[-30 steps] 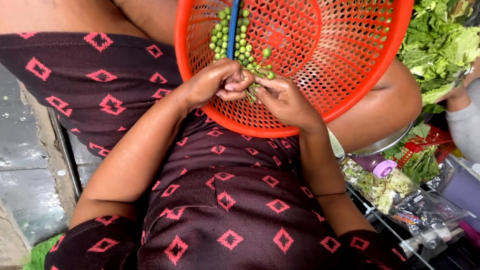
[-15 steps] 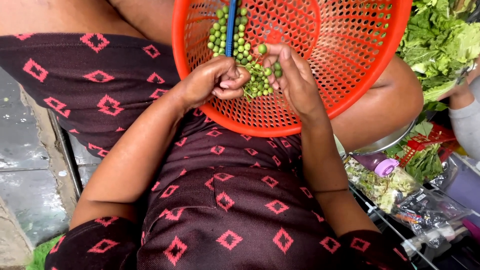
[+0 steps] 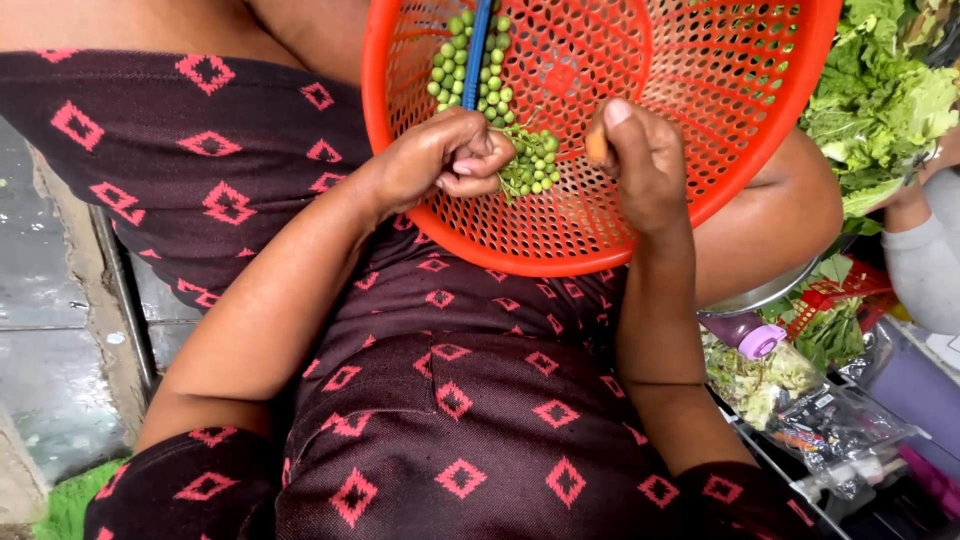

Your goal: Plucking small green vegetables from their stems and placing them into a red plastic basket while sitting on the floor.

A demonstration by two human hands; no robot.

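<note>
Left hand [image 3: 440,160] fingers pinch a sprig of green berries [image 3: 530,170] inside the orange basket [image 3: 700,190]; right hand [image 3: 640,160] curled.

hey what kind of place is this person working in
Probably a market stall or street-side food prep spot: an orange basket of small green berries on the lap, leafy greens piled alongside, bagged herbs nearby, wet pavement below.
</note>
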